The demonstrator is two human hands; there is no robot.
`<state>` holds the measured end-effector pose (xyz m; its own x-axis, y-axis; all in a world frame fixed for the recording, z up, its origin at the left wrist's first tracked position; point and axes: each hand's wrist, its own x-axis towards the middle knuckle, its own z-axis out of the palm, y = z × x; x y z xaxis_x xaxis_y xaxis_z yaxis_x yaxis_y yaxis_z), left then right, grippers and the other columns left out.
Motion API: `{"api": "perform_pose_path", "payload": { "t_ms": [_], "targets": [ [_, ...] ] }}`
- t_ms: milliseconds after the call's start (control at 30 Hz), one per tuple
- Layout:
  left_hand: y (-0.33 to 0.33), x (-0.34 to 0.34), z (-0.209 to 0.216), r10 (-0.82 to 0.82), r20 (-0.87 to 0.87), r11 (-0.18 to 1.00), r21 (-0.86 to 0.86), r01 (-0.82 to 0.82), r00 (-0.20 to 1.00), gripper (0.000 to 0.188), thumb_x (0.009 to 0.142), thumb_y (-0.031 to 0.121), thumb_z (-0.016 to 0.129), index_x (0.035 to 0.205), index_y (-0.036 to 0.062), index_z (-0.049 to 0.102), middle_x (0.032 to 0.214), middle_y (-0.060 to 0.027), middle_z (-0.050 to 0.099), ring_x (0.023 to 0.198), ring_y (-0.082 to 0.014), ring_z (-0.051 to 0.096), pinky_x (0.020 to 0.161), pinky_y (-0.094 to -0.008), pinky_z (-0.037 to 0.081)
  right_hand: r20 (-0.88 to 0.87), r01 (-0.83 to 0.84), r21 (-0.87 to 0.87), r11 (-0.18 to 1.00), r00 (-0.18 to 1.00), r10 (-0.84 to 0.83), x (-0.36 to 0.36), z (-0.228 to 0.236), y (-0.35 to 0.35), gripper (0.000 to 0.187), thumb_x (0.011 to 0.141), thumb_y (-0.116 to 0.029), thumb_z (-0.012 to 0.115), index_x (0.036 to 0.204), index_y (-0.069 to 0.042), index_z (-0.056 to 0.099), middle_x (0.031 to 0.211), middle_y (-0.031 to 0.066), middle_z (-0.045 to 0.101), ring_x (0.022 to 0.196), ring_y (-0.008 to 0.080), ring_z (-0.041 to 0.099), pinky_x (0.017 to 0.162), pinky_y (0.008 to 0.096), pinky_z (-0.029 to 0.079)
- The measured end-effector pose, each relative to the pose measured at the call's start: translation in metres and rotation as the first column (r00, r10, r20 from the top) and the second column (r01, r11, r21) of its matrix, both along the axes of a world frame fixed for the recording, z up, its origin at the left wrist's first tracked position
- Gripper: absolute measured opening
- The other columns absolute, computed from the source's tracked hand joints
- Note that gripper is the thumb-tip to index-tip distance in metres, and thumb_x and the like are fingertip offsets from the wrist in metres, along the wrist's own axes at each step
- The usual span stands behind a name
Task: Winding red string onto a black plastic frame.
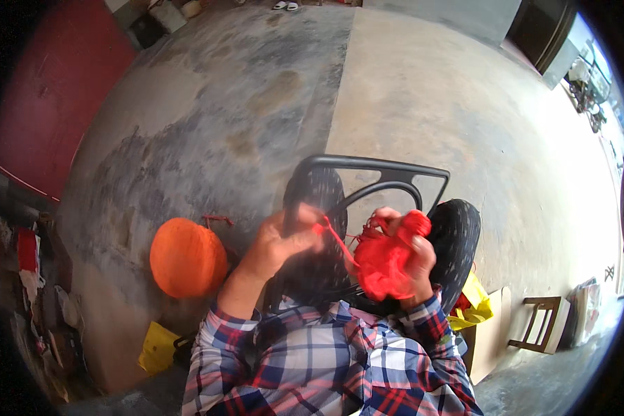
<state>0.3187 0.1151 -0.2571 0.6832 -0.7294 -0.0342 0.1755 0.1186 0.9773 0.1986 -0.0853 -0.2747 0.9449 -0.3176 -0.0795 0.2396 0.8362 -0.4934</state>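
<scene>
Left hand [284,239] pinches a thin, red, stringy cord [341,244]; right hand [421,262], fingers curled, grips a soft, bunched, red fibrous bundle [383,267] above the dark-trousered lap [459,225]. Gentle, even tension likely prevents snagging.

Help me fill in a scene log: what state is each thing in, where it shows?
Left hand: blurred, pinching red cord
Red cord: nearly straight
Right hand: gripping red bundle
Red bundle: bunched up, blurred
Yellow bag at right: crumpled, partly hidden
White slippers: side by side
</scene>
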Motion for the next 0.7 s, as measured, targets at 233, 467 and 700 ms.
{"api": "perform_pose_path", "payload": {
  "t_ms": [233, 467, 700],
  "targets": [
    [-0.004, 0.012, -0.003, 0.013, -0.095, 0.997, -0.075, -0.02, 0.995, 0.035, 0.084, 0.014, 0.065, 0.113, 0.0004, 0.05, 0.08, -0.0141, 0.061, 0.059, -0.0182, 0.056, 0.054, -0.0298, 0.046, 0.336, -0.178, -0.327, 0.928, 0.896, 0.29, -0.008, 0.009, 0.005, 0.054, 0.075, -0.049, 0.068, 0.093, 0.0, 0.055, 0.084, 0.0147, 0.06, 0.086, 0.0306, 0.059, 0.081, 0.0424, 0.044],
    [0.004, 0.008, -0.009, 0.111, -0.135, 0.993, -0.013, -0.114, 0.985, 0.029, 0.085, 0.009, 0.061, 0.111, 0.0015, 0.052, 0.077, -0.014, 0.06, 0.057, -0.0189, 0.056, 0.055, -0.0319, 0.047, 0.026, -0.025, 0.155, 0.988, 0.999, 0.021, -0.003, -0.022, -0.046, 0.042, 0.097, -0.044, 0.047, 0.1, -0.003, 0.056, 0.091, 0.01, 0.062, 0.089, 0.0287, 0.062, 0.088, 0.044, 0.048],
    [-0.003, 0.007, 0.008, -0.004, 0.486, 0.974, 0.201, -0.108, 0.874, 0.022, 0.083, 0.014, 0.066, 0.098, -0.0021, 0.064, 0.126, -0.0136, 0.056, 0.11, -0.0254, 0.056, 0.089, -0.0338, 0.045, -0.111, -0.201, -0.406, 0.892, 0.979, 0.171, 0.002, 0.031, -0.012, 0.059, 0.079, -0.005, 0.071, 0.131, 0.004, 0.045, 0.111, 0.0103, 0.063, 0.102, 0.0191, 0.06, 0.096, 0.0347, 0.044]
  ]
}}
